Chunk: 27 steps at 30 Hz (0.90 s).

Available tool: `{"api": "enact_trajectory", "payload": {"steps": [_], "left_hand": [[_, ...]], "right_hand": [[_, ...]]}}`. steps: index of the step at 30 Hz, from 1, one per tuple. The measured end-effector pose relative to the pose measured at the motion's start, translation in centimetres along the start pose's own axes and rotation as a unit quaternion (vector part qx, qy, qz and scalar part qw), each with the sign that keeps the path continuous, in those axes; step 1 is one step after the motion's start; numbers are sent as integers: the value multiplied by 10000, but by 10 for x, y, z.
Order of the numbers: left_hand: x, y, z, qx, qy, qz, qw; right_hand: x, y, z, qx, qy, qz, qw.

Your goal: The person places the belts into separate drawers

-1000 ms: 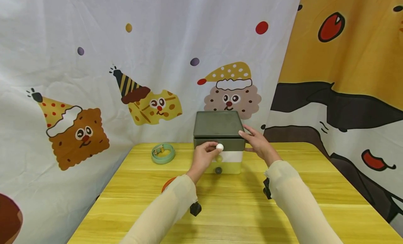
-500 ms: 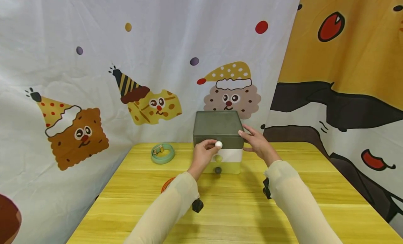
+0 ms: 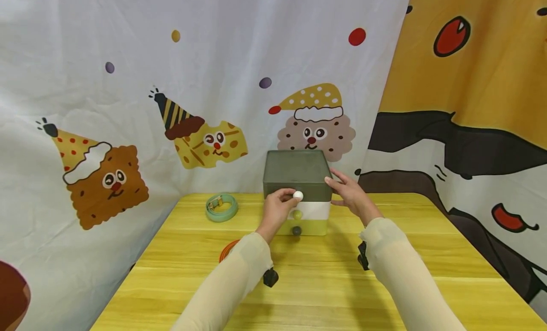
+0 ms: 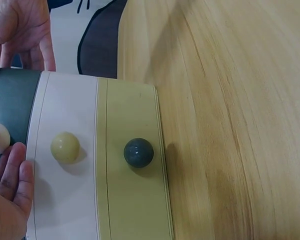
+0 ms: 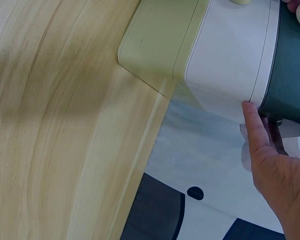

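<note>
A small drawer box (image 3: 299, 165) has a dark green top drawer (image 3: 317, 193), a white middle drawer (image 4: 65, 200) and a yellow-green bottom drawer (image 4: 135, 200). My left hand (image 3: 275, 210) pinches the white knob (image 3: 297, 196) of the top drawer between thumb and fingers. That drawer's front sits flush with the body. My right hand (image 3: 351, 194) rests against the box's right side, fingers extended and thumb at the upper front corner. Below the left hand are a yellow knob (image 4: 65, 147) and a dark grey knob (image 4: 138, 152); neither is touched.
A coiled green belt (image 3: 228, 214) with a gold buckle lies left of the box on the wooden table (image 3: 316, 283). An orange coil (image 3: 225, 250) is partly hidden behind the left forearm. A printed curtain (image 3: 239, 60) hangs close behind.
The top drawer has moved back into the box, and the dark gap under the lid is gone. My left hand went with the knob; the right hand stayed in place.
</note>
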State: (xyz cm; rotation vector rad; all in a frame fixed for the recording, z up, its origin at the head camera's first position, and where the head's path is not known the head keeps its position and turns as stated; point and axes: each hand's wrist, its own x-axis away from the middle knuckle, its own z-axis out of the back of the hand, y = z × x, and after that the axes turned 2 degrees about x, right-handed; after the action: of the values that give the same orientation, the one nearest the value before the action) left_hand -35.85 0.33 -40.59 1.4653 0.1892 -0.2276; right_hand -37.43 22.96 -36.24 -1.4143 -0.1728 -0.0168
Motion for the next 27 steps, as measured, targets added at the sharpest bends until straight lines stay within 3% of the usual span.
{"api": "enact_trajectory", "payload": {"steps": [10, 27], "left_hand": [[3, 3, 2, -133, -113, 102, 9998], [9, -6, 10, -82, 248, 83, 9996]], "right_hand": [[0, 0, 1, 14, -20, -21, 10000], [1, 0, 1, 10, -15, -2, 10000]]}}
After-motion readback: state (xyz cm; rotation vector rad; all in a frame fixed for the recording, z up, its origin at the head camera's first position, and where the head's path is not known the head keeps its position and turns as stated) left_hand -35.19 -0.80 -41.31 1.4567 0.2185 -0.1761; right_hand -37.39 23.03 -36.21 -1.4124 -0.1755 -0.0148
